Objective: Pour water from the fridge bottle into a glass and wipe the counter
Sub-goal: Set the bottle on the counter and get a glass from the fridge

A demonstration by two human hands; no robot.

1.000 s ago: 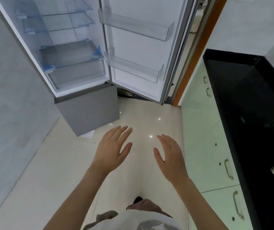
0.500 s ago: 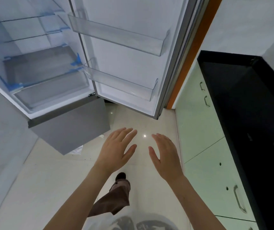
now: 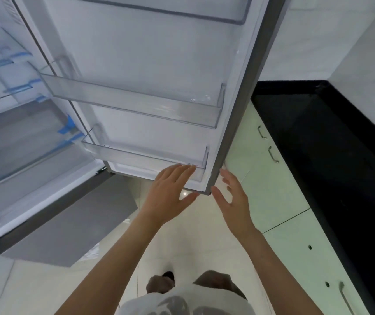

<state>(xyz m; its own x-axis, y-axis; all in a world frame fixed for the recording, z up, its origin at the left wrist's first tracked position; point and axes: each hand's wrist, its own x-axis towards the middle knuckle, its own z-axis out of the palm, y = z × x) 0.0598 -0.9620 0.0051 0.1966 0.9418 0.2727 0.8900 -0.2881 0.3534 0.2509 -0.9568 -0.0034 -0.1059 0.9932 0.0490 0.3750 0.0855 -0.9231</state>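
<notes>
Glossy cream floor tiles [image 3: 193, 235] lay under an open fridge [image 3: 23, 144] with clear glass shelves edged in blue. Its door [image 3: 148, 53], white inside and grey along the edge, carried clear plastic bins [image 3: 136, 105]. No bottle showed anywhere. Left hand [image 3: 170, 192], fingers straight, reached at the lowest bin; right hand [image 3: 234, 198], fingers spread, was beside the door's edge. Black polished counter [image 3: 329, 155] topped pale green cabinets [image 3: 273, 189] with metal handles.

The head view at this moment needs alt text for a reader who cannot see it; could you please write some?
Both open hands, left hand and right hand, reach toward the lower corner of an open fridge door, whose clear door shelves hold nothing visible. A black counter over pale cabinets runs along the right.
</notes>
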